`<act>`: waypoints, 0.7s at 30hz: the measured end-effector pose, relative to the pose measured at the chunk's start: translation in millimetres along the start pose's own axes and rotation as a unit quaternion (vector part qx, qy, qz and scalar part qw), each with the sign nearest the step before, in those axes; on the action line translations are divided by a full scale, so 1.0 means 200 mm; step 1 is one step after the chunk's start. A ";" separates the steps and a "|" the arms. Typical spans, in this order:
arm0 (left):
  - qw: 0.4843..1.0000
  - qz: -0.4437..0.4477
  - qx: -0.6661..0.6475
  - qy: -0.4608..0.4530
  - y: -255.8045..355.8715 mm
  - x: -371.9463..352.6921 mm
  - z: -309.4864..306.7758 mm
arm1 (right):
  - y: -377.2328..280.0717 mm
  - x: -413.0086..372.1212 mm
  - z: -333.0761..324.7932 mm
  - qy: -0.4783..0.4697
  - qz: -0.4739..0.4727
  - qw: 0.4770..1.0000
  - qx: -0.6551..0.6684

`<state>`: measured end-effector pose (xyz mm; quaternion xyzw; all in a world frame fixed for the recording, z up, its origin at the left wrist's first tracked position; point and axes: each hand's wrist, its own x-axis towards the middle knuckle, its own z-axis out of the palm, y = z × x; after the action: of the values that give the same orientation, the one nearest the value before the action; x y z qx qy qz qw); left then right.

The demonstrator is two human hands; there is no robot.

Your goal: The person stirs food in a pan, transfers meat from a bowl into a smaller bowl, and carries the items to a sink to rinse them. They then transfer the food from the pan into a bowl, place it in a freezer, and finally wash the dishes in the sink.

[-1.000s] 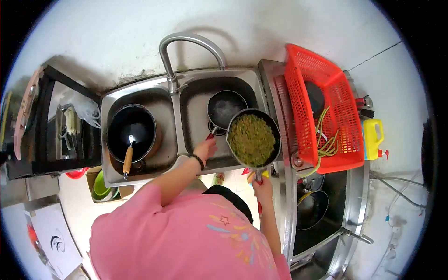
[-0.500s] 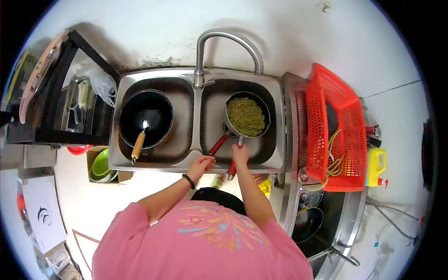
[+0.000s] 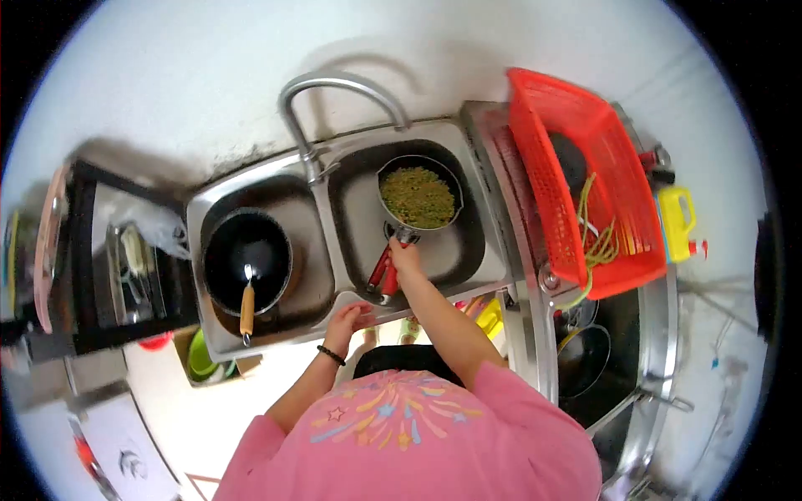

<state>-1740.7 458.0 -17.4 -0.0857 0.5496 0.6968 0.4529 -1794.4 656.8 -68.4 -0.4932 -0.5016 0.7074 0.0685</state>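
My right hand point(image 3: 406, 257) is closed round the red handle of a saucepan point(image 3: 458, 209) in the right sink basin. Green-brown, grain-like food point(image 3: 418, 197) fills much of the pan. A second red handle point(image 3: 378, 269) lies beside it, and what it belongs to is largely hidden beneath the pan. My left hand point(image 3: 341, 327) is at the front rim of the sink, open, with its fingers loosely bent and nothing in them. In the left basin sits a dark wok point(image 3: 230, 250), with a wooden-handled utensil point(image 3: 247, 311) resting across its edge.
A curved faucet point(image 3: 334, 79) rises behind the basin divider. Right of the sink stands a red plastic basket point(image 3: 576, 96) holding a pale green cord, with a yellow jug point(image 3: 675, 224) beyond. A black rack point(image 3: 134, 179) stands at the left.
My left hand has moved back from the second red handle to the sink's rim. My right hand still grips the saucepan's handle. The whole view has turned and shifted.
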 end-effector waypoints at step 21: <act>0.994 -0.009 0.052 0.100 0.40 0.27 -0.01 | -0.08 -0.03 0.08 -0.459 0.041 0.882 0.099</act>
<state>-1829.1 486.4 3.7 -0.1363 0.6272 0.6510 0.4054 -1810.4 651.8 -52.1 -0.1238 -0.3837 0.9027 -0.1501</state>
